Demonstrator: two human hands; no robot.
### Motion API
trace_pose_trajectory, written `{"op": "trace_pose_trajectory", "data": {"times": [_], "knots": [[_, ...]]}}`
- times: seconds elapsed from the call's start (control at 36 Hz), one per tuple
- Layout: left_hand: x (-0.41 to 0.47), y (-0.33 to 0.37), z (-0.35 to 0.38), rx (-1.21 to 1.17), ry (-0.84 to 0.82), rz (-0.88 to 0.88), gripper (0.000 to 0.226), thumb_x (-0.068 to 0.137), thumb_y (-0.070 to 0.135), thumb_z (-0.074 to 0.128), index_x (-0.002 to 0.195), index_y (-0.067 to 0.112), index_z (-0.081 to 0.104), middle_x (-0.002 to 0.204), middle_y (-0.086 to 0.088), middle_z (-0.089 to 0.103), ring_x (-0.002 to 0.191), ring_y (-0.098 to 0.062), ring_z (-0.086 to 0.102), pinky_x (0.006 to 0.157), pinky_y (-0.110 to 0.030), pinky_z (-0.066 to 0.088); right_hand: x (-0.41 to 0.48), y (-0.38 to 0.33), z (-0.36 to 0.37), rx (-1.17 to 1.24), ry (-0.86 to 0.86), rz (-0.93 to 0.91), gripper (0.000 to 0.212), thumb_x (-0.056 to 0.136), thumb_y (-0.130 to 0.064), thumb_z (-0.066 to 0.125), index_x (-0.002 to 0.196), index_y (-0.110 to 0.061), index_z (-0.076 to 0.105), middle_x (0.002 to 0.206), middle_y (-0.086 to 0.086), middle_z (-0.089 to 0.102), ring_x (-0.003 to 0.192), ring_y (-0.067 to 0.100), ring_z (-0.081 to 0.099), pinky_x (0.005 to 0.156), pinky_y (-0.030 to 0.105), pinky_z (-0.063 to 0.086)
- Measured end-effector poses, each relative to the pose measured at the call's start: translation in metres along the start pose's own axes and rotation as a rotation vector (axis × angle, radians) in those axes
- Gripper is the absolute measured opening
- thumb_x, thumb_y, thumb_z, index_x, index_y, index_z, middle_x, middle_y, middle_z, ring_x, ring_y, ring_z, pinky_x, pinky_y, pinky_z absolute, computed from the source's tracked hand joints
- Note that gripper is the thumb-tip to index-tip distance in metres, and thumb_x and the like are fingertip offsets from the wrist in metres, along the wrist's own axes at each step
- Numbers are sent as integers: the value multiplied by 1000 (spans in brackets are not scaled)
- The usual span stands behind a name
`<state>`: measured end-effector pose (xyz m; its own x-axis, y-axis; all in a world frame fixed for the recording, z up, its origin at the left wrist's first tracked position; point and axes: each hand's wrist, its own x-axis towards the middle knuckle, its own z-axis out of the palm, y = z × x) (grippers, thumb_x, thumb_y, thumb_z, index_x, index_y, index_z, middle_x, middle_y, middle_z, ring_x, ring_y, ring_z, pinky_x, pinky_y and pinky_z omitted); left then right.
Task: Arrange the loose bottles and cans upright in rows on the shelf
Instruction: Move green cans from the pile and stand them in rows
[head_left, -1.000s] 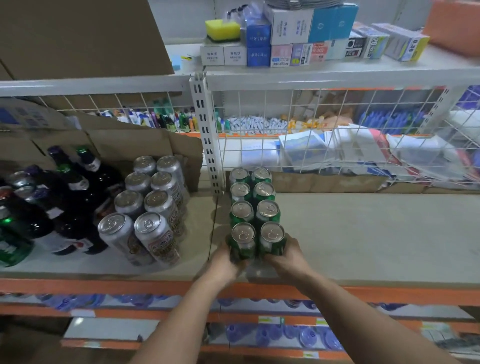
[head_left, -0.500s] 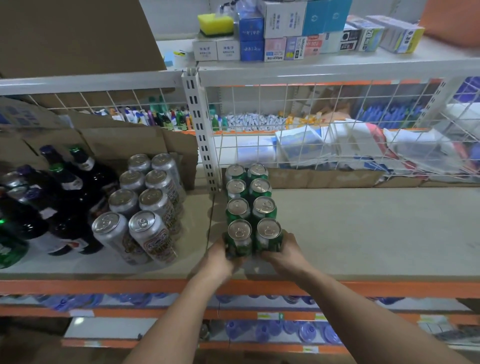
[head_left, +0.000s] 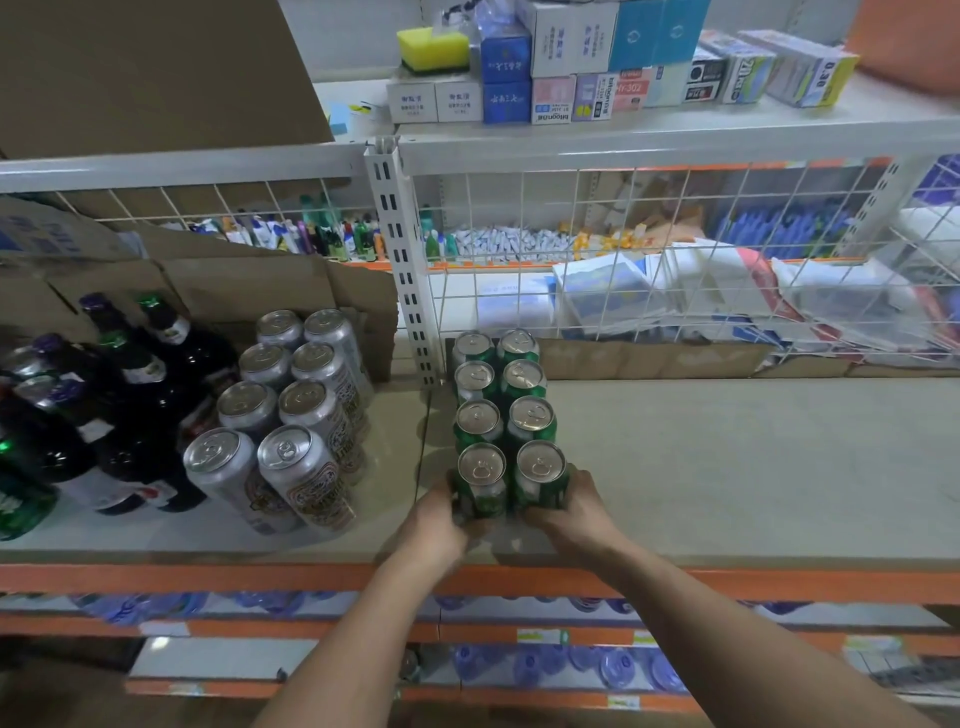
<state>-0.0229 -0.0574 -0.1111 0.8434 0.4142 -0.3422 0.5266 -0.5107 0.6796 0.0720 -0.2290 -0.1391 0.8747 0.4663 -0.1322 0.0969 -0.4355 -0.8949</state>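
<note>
Two rows of upright green cans (head_left: 503, 415) are flanked on the shelf (head_left: 727, 467); the front pair is clasped by the left hand (head_left: 435, 525) and right hand (head_left: 574, 514), fingers pressed against their sides.

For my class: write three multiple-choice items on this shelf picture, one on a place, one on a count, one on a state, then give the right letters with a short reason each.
1. Where do the silver cans stand relative to the green cans?
A. To their left
B. To their right
C. On the shelf above

2. How many green cans are there?
A. Four
B. Eight
C. Twelve

3. What are the hands doing?
A. Hanging free
B. Cupping the two front green cans
C. Lifting a bottle

Answers:
1 A, the silver cans sit left of the white upright post.
2 B, two columns of four tops show.
3 B, the left hand and right hand press the front pair's sides.
</note>
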Motion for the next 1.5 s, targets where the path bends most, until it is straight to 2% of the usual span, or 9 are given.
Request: {"op": "trace_pose_trajectory", "data": {"times": [0.31, 0.47, 0.86, 1.06, 1.19, 1.28, 1.36, 1.44, 1.5], "knots": [[8, -11, 4, 8, 13, 12, 65, 72, 42, 85, 128, 33, 53, 114, 2, 72, 106, -22, 68, 93, -39, 56, 9, 18, 6, -34, 10, 54, 51, 53, -39, 82, 101, -26, 72, 99, 5, 72, 89, 19, 72, 78, 43, 62], [9, -11, 4, -11, 2, 39, 50, 82, 31, 82, 124, 26, 55, 100, 7, 63, 94, -16, 60, 79, -23, 44, 14, 25, 8, -66, 31, 75, 49, 54, -38, 82, 101, -31, 69, 97, 4, 71, 94, 25, 68, 78, 45, 60], [6, -9, 3, 22, 5, 13, 56, 77, 38, 84, 126, 27, 59, 113, 1, 72, 102, -21, 67, 88, -33, 56, 25, 48, 16, -109, -4, 110, 66, 55, -47, 86, 116, -34, 64, 107, -1, 69, 102, 20, 67, 84, 44, 61], [6, -12, 1, 22, 1, 22, 62, 75, 41, 86, 129, 29, 57, 107, 12, 65, 103, -14, 64, 83, -24, 47, 25, 47, 19, -95, 22, 125, 69, 53, -47, 85, 115, -33, 60, 107, -1, 68, 101, 20, 67, 83, 45, 61], [6, -14, 1, 29, 35, 29, 70, 65, 59, 85, 126, 44, 53, 117, 14, 69, 108, -13, 66, 92, -36, 56, 34, 67, 25, -107, -1, 119, 74, 50, -53, 88, 115, -31, 62, 107, -2, 68, 101, 20, 68, 81, 43, 62], [-2, -10, 6, -65, 44, 36, 56, 66, 47, 88, 111, 47, 55, 114, 15, 68, 109, -12, 65, 92, -32, 54, 16, 27, 14, -155, 13, 123, 70, 53, -48, 91, 112, -23, 63, 105, -1, 63, 103, 25, 63, 83, 41, 60], [-4, -3, 10, -128, 52, -11, 67, 54, 60, 75, 116, 42, 56, 109, 5, 72, 100, -20, 68, 88, -39, 58, 11, 12, 10, -206, 5, 155, 78, 49, -52, 93, 114, -24, 61, 107, -1, 61, 102, 20, 60, 85, 39, 59], [-5, 1, 7, -151, 27, -51, 64, 58, 48, 72, 118, 35, 55, 92, 1, 71, 78, -20, 64, 72, -42, 58, 11, 11, 7, -171, 9, 188, 87, 40, -58, 90, 114, -23, 60, 106, 2, 65, 99, 23, 66, 85, 39, 60], [-15, 8, 0, -183, 56, -74, 78, 63, 46, 85, 133, 36, 50, 113, 1, 71, 94, -21, 69, 84, -47, 60, 2, -5, 0, -134, 18, 220, 90, 40, -49, 93, 117, -21, 56, 111, 6, 64, 102, 26, 66, 89, 38, 60]]}}
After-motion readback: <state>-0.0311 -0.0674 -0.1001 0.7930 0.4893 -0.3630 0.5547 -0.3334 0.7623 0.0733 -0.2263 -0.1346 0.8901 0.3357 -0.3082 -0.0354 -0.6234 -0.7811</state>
